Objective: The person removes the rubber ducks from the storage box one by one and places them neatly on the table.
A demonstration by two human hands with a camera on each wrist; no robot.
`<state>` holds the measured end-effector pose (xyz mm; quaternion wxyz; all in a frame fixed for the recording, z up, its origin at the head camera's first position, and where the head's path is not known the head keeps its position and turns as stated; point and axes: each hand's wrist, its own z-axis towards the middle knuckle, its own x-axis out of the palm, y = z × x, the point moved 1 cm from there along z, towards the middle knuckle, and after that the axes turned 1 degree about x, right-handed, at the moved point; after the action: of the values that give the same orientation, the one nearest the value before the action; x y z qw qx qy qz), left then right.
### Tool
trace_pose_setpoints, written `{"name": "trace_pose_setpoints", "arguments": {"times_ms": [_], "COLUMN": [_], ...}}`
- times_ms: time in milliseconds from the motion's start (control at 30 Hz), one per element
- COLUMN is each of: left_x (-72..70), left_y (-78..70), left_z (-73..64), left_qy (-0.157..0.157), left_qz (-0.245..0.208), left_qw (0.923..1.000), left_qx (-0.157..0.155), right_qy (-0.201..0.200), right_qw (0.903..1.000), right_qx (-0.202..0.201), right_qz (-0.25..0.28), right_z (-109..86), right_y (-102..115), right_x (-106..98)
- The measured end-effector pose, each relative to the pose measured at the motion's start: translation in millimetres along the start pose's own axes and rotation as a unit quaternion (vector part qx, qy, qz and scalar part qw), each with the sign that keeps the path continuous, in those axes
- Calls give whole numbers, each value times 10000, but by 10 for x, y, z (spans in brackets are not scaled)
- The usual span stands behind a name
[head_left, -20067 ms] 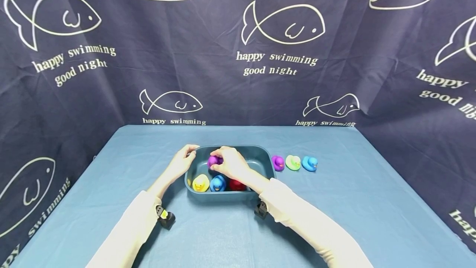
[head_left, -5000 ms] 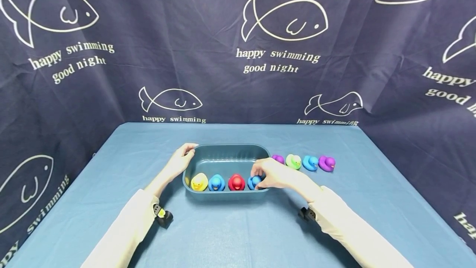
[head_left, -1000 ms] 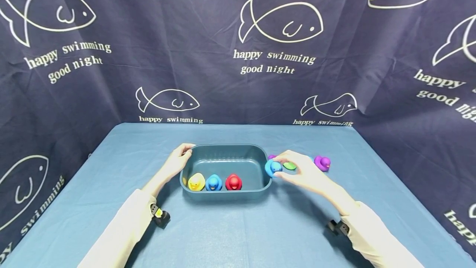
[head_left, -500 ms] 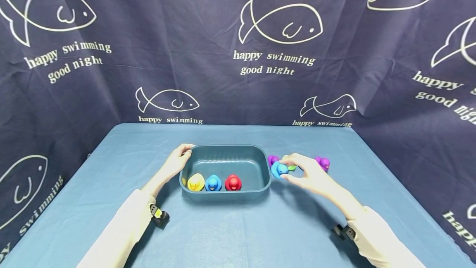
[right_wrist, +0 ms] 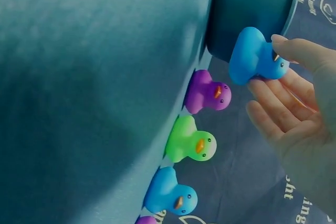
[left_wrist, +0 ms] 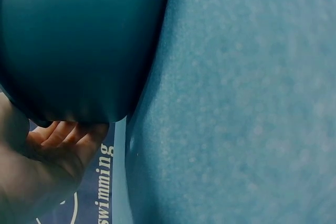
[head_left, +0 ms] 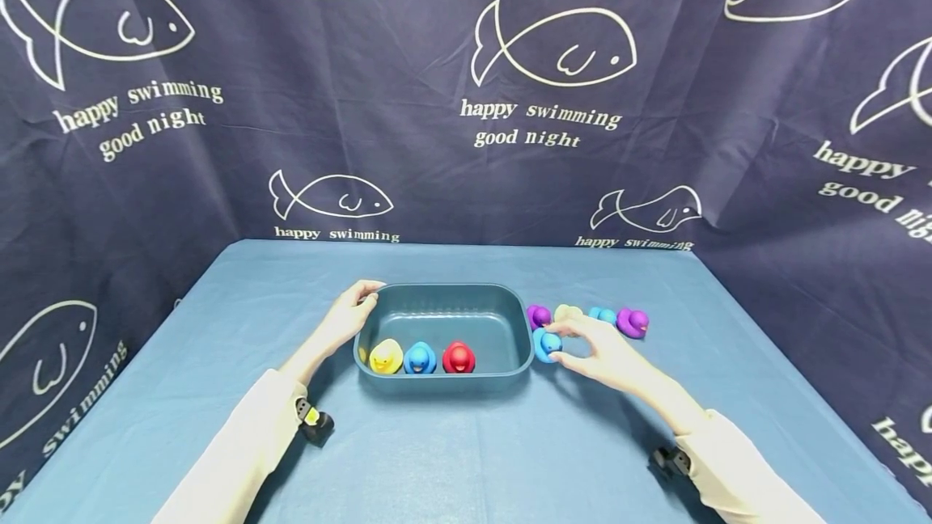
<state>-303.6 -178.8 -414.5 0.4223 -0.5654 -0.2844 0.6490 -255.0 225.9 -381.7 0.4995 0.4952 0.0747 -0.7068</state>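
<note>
Left hand [head_left: 341,320] gripping the tray [head_left: 446,383] at its far-left corner, yellow duck [head_left: 387,357], blue duck [head_left: 420,358], red duck [head_left: 459,357] along the near edge! Right hand [head_left: 610,354] pinching a second blue duck [head_left: 544,345] just beside the right edge, four more ducks [head_left: 604,314] stretching toward the table's [head_left: 451,459] right edge.
</note>
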Motion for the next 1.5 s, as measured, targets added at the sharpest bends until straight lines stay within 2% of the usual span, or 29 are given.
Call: {"name": "trace_pose_setpoints", "arguments": {"times_ms": [233, 1033, 1400, 1500], "left_x": [-6, -5, -6, -6], "left_y": [-8, 12, 8, 8], "left_z": [0, -6, -6, -6], "left_qy": [2, -9, 19, 33], "left_qz": [-10, 41, 3, -4], "left_qw": [10000, 10000, 10000, 10000], "left_qx": [15, -17, -44, -35], "right_qy": [75, 348, 516, 542], "right_qw": [9993, 9994, 9973, 9969], "right_qx": [100, -16, 518, 560], "right_qz": [-363, -68, -43, -68], "right_z": [-43, -64, -58, -60], "right_y": [-31, -130, -99, -99], "right_x": [32, 123, 111, 110]}}
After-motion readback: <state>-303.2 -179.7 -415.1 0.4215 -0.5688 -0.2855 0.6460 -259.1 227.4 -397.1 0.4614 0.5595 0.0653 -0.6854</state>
